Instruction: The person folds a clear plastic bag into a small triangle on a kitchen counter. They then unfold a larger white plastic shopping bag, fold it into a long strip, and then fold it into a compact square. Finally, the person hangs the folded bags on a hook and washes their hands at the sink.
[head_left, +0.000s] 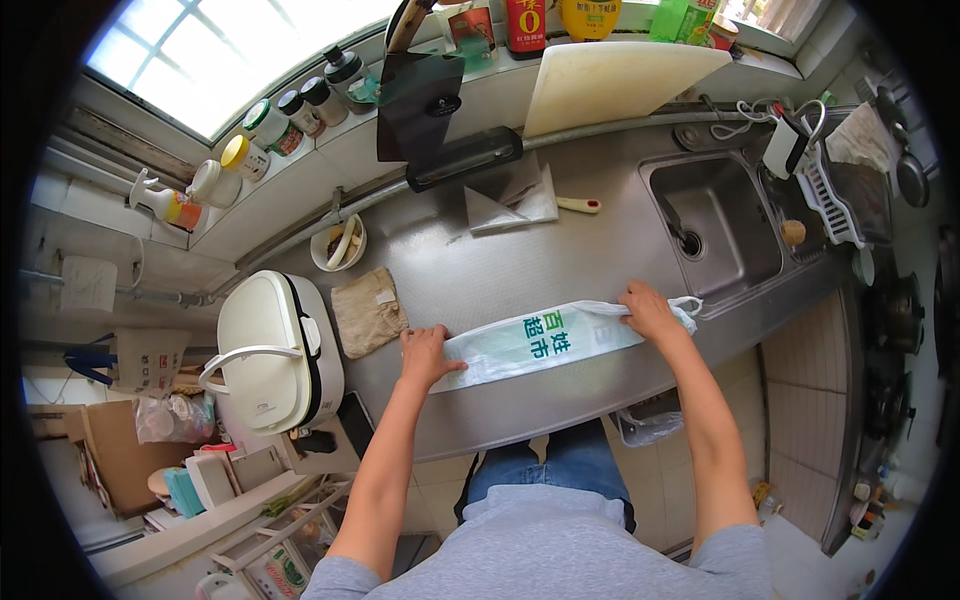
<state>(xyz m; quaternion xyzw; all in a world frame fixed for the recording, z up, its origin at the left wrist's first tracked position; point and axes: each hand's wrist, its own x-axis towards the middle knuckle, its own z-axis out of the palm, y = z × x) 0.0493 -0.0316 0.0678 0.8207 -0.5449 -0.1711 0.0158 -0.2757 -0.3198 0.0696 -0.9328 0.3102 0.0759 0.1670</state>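
Note:
A white plastic shopping bag (517, 346) with green printing lies flattened into a long strip on the stainless steel counter (480, 277). At its left end my left hand (429, 356) presses down, thumb and fingers spread over the plastic. My right hand (646, 309) pinches the upper edge near the other end, where the bag's handles (686, 306) bunch up beside the sink. Just left of my left hand lies a folded beige cloth (369, 313).
A white rice cooker (270, 352) stands at the left, with a bowl (339, 244) behind it. Folded clear plastic (517, 202) and a cream-handled utensil (578, 205) lie at the back. The sink (716, 217) and a dish rack (832, 195) are at the right.

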